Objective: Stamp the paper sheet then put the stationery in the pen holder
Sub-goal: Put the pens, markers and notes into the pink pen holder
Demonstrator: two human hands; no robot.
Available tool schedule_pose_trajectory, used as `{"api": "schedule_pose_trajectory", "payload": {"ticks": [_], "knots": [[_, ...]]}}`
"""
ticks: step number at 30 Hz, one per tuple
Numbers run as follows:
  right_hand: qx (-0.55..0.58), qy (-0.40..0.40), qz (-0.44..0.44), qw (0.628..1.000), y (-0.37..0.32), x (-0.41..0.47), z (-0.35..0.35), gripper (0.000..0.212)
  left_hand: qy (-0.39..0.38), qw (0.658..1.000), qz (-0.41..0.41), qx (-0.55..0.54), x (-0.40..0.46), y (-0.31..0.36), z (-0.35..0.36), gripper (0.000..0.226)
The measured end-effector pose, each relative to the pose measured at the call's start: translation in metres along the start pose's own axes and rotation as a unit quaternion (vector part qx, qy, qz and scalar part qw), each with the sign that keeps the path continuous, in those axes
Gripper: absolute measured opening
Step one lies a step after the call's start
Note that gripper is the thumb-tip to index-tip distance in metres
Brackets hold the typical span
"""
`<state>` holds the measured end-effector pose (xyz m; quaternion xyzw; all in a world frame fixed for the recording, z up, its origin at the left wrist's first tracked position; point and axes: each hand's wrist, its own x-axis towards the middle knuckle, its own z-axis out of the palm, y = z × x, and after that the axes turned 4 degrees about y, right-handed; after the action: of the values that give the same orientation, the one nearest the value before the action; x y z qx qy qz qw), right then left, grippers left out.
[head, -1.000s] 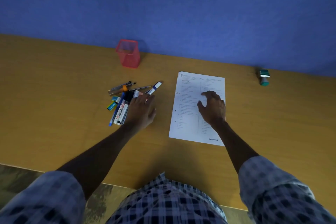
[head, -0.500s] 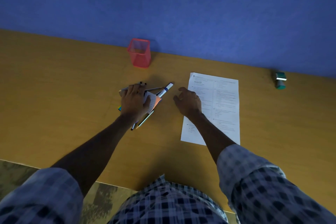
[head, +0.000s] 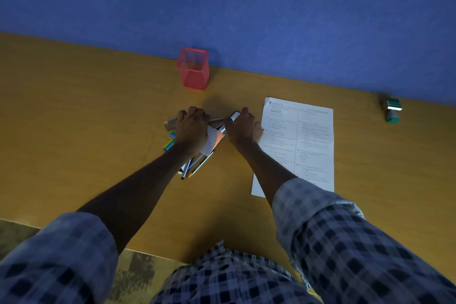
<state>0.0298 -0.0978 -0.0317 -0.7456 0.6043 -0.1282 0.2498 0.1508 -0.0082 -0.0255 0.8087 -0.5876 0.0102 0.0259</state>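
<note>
A red mesh pen holder (head: 193, 69) stands by the blue wall. Below it lies a pile of pens and markers (head: 197, 165) with a small notepad (head: 212, 140). My left hand (head: 192, 128) lies over the pile, its fingers curled round several pens. My right hand (head: 243, 128) is just right of it, its fingers closed round a white and blue marker (head: 235, 115) whose end sticks out. The printed paper sheet (head: 308, 143) lies flat to the right, partly under my right wrist. A green stamp (head: 392, 111) rests far right near the wall.
Two small erasers (head: 169, 142) lie at the left edge of the pile. The blue wall (head: 246, 7) closes off the back of the yellow table (head: 74, 118). The table's front edge runs near my body.
My right hand left the paper and moved left onto the marker beside the pile. My left hand's fingers curled tighter over the pens, gathering them together.
</note>
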Motion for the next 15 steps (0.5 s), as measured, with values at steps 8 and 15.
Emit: {"api": "schedule_pose_trajectory", "payload": {"ticks": [8, 15], "knots": [[-0.035, -0.028, 0.028, 0.999, -0.013, 0.010, 0.003, 0.037, -0.046, 0.997, 0.024, 0.058, 0.030, 0.012, 0.007, 0.020], [0.132, -0.013, 0.084, 0.988, -0.008, 0.019, -0.003, 0.034, -0.013, 0.999, 0.042, 0.001, 0.038, 0.005, 0.013, 0.017]]}}
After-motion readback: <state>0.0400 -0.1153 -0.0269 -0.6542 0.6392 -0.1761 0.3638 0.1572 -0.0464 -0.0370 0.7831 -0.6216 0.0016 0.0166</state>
